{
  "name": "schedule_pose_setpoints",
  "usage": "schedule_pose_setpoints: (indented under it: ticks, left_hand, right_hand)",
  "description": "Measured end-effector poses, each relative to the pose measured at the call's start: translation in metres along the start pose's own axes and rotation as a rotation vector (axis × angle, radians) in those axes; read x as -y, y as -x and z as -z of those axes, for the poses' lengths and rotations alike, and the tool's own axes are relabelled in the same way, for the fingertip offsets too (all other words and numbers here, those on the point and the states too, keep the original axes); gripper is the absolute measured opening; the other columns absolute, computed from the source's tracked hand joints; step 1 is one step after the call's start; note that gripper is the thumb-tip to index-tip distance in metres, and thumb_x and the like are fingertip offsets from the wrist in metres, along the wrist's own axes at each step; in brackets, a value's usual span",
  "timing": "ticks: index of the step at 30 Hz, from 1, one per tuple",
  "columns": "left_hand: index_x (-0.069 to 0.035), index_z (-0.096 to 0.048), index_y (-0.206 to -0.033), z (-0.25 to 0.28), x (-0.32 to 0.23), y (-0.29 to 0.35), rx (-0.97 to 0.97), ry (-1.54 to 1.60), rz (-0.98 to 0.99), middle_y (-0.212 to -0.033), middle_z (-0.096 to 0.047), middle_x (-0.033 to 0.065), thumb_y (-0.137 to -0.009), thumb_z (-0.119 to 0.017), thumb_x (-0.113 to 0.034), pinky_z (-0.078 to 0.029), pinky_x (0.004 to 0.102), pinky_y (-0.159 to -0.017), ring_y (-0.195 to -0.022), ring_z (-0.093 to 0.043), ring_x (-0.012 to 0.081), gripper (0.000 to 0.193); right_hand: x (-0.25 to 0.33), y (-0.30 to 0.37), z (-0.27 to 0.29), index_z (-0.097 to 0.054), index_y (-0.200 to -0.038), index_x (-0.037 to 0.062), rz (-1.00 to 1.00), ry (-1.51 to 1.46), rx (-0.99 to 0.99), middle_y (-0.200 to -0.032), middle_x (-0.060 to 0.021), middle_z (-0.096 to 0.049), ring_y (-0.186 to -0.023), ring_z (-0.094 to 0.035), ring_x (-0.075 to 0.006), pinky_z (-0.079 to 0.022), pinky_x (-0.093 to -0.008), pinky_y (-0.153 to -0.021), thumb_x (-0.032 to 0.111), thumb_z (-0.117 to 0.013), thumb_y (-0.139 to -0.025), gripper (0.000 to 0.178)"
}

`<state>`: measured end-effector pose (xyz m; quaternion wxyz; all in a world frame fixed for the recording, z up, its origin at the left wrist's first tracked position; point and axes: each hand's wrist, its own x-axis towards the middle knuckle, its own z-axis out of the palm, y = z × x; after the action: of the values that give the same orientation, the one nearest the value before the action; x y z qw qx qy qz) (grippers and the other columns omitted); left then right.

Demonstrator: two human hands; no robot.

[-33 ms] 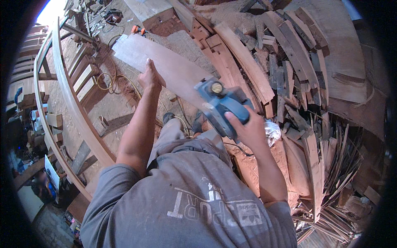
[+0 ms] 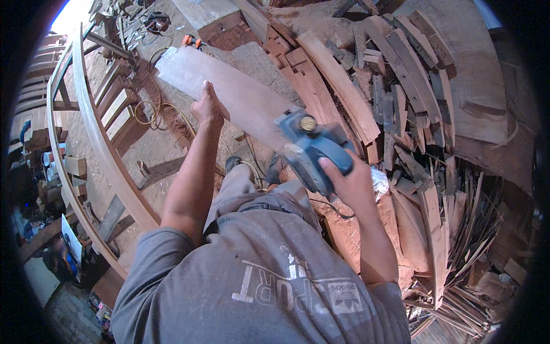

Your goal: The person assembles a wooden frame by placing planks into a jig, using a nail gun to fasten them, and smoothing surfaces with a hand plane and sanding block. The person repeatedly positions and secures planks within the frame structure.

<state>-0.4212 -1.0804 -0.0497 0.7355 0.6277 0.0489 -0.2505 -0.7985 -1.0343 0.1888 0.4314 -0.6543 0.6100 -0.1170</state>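
A long, pale wooden board point(image 2: 246, 94) slants from the upper left down toward my right side. My left hand point(image 2: 209, 109) grips its near edge, thumb on the top face and fingers hidden beneath. In my right hand point(image 2: 352, 182) is the rear handle of a blue electric planer point(image 2: 306, 155), which has a round, pale knob at its front. The planer lies over the board's lower right end and hides that end. Its outline is slightly blurred. A dark cord point(image 2: 338, 213) trails below my right hand.
Curved wood pieces point(image 2: 407, 69) are stacked at the far right, with thin offcuts point(image 2: 464, 229) below them. A long curved wooden frame point(image 2: 94, 114) stands at left. A yellow hose point(image 2: 153, 112) and an orange-and-black tool point(image 2: 192, 42) lie on the dusty ground beyond the board.
The planer and my right hand have shifted slightly to the right along the board. My left hand and the board look unmoved.
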Motion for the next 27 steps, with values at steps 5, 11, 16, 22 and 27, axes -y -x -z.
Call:
schedule_pose_setpoints:
  ticks: [5,11,16,22,27]
  left_hand:
    - [0.013,-0.065,-0.122,-0.004,-0.024,0.021,0.029,-0.231,-0.051,-0.114,-0.073,0.0184,-0.092,-0.081,-0.038,-0.057,0.0372,-0.086,-0.1,-0.072,0.0265,0.061]
    - [0.014,-0.064,-0.123,0.009,0.01,-0.012,-0.027,-0.164,-0.065,-0.116,-0.072,0.0186,-0.091,-0.082,-0.039,-0.056,0.0387,-0.088,-0.1,-0.071,0.0267,0.064]
    - [0.012,-0.065,-0.118,0.002,0.0,-0.001,0.008,-0.106,-0.049,-0.114,-0.072,0.0163,-0.092,-0.082,-0.037,-0.055,0.0373,-0.087,-0.099,-0.07,0.0248,0.058]
    - [0.005,-0.069,-0.111,0.008,0.005,-0.009,-0.048,-0.171,-0.081,-0.101,-0.072,0.0076,-0.094,-0.081,-0.029,-0.054,0.0348,-0.078,-0.088,-0.068,0.0176,0.04]
    - [0.015,-0.064,-0.122,-0.007,-0.023,0.012,-0.009,-0.376,0.017,-0.117,-0.073,0.0194,-0.089,-0.083,-0.042,-0.055,0.0384,-0.089,-0.102,-0.071,0.0282,0.069]
  right_hand:
    - [-0.04,0.04,0.049,-0.072,-0.115,-0.0018,-0.114,-0.021,-0.113,-0.096,-0.0157,-0.076,-0.089,-0.074,-0.0223,-0.057,-0.0369,-0.081,0.041,-0.083,-0.089,0.051]
    - [-0.046,0.036,0.056,-0.072,-0.113,-0.0017,-0.19,0.091,-0.014,-0.093,-0.0162,-0.076,-0.085,-0.074,-0.0246,-0.057,-0.038,-0.08,0.039,-0.082,-0.089,0.048]
    - [-0.031,0.003,0.036,-0.071,-0.108,-0.0007,-0.092,0.189,0.114,-0.092,-0.0224,-0.075,-0.085,-0.075,-0.0326,-0.057,-0.0424,-0.078,0.039,-0.081,-0.09,0.045]
    - [-0.013,-0.034,0.017,-0.07,-0.11,0.0012,0.069,0.163,0.142,-0.093,-0.0222,-0.075,-0.089,-0.075,-0.0385,-0.057,-0.0456,-0.081,0.045,-0.078,-0.091,0.048]
    - [0.006,-0.057,0.001,-0.071,-0.11,0.0005,0.168,0.129,0.153,-0.088,-0.0184,-0.075,-0.081,-0.074,-0.0294,-0.057,-0.041,-0.076,0.047,-0.078,-0.091,0.051]
